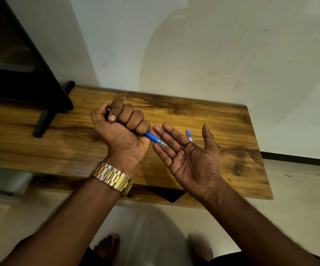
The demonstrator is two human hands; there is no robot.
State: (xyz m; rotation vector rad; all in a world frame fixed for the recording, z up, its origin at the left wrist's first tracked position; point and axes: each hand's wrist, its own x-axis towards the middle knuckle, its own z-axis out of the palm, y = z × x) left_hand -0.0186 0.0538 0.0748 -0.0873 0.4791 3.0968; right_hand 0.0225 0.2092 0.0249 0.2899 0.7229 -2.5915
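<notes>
My left hand grips a blue pen in a fist above the wooden table. The pen's clear tip points right and touches the fingers of my right hand. That hand is held palm up with straight fingers and holds nothing. A small blue pen cap lies on the table just behind my right hand, partly hidden by it. A gold watch is on my left wrist.
A black stand rests on the table's left part. A white wall rises behind the table. The table's right end and front edge border a tiled floor, where a bare foot shows.
</notes>
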